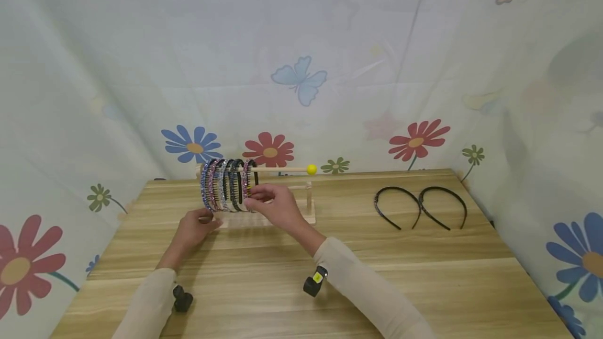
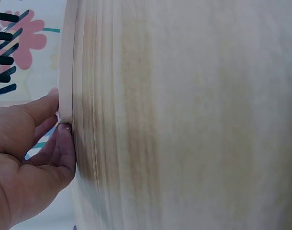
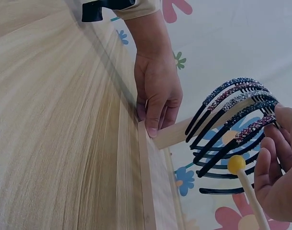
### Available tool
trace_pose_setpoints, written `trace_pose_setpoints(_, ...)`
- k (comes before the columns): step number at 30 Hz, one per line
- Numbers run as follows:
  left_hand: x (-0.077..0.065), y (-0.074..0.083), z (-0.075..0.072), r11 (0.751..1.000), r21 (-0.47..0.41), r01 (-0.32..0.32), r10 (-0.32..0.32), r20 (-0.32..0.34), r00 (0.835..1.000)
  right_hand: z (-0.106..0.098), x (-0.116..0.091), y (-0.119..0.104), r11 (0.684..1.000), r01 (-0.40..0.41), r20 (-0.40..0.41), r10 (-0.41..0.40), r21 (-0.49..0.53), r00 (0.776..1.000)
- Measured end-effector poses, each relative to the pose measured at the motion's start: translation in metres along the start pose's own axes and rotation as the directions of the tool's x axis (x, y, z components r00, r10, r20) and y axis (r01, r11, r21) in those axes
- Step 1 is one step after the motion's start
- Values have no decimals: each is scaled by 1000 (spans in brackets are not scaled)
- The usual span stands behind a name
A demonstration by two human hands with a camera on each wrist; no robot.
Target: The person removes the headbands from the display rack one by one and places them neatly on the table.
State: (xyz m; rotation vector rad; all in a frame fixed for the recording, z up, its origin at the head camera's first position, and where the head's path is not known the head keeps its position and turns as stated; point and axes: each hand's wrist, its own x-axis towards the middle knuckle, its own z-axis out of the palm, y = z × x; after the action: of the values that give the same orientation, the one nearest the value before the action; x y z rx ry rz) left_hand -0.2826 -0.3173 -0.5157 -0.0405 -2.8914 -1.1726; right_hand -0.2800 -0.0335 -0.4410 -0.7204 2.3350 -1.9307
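Note:
Several glittery headbands (image 1: 221, 182) with comb teeth hang in a row on a wooden display stand (image 1: 309, 218), toward its left end. My right hand (image 1: 278, 207) pinches the rightmost one, a pink sparkly headband (image 3: 250, 130), between thumb and fingers. My left hand (image 1: 192, 232) grips the left end of the stand's base; in the left wrist view, thumb and fingers (image 2: 67, 148) hold the edge of that base (image 2: 65, 62) from both sides. A yellow ball (image 1: 312, 169) caps the right end of the stand's upper rod.
Two dark headbands, one left (image 1: 388, 189) and one right (image 1: 443, 189), lie side by side on the right of the wood-grain table (image 1: 264, 286). Behind the table hangs a white curtain (image 1: 226, 88) printed with flowers and a butterfly.

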Motion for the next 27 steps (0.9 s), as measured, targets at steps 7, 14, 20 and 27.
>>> trace_pose_setpoints(7,1,0,1,1000,-4,6,-6,7,1000,-2,0,0,1000,13,-16,-13,-28,1000)
trace_pose_setpoints(14,1,0,1,1000,-2,6,-6,10,1000,-11,-1,-1,996,-18,-36,15,-86,999)
trace_pose_setpoints(20,0,2,0,1000,-1,15,-15,16,1000,-24,-1,-3,994,6,-53,-11,-106,999)
trace_pose_setpoints(27,-1,3,-1,1000,-7,11,-10,19,1000,-35,0,-3,993,47,-55,-53,-111,997)
